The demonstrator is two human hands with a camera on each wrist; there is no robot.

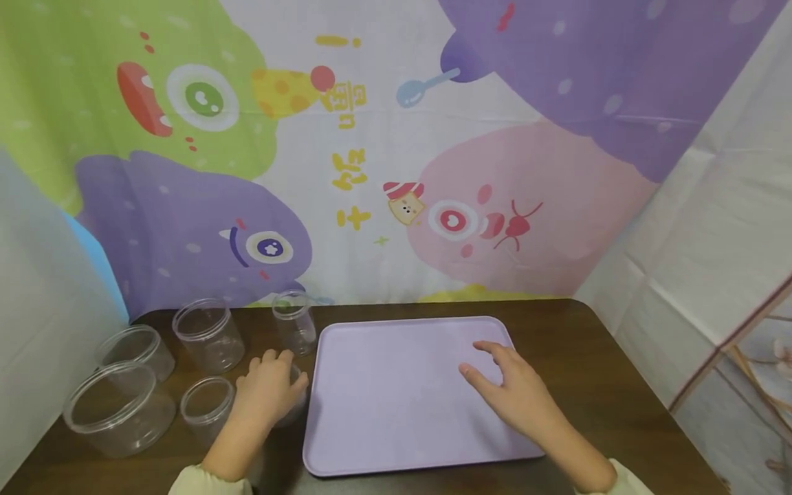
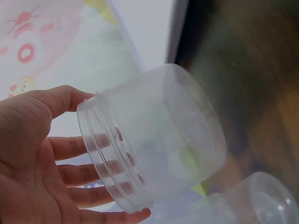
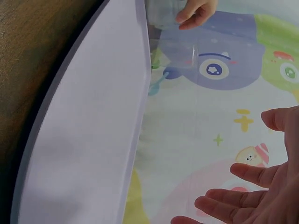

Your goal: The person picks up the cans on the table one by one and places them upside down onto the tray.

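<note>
My left hand (image 1: 267, 386) is left of the lilac tray (image 1: 396, 405), holding a clear plastic jar (image 2: 159, 135) by its threaded rim. In the left wrist view the thumb lies at one side of the rim, and the fingers (image 2: 77, 173) show through the clear wall on the other. The head view has most of this jar hidden behind the hand. Over the right part of the tray hangs my right hand (image 1: 518, 393), its fingers spread and nothing in it. The right wrist view shows its fingers (image 3: 229, 198) apart, beside the tray.
Several other clear jars stand on the dark wooden table (image 1: 594, 385) at the left: a wide jar (image 1: 117, 412), a small jar (image 1: 207, 409), a tall jar (image 1: 210, 337) and a narrow jar (image 1: 295, 323) by the tray's far left corner. A cartoon-printed cloth (image 1: 371, 261) hangs behind the table.
</note>
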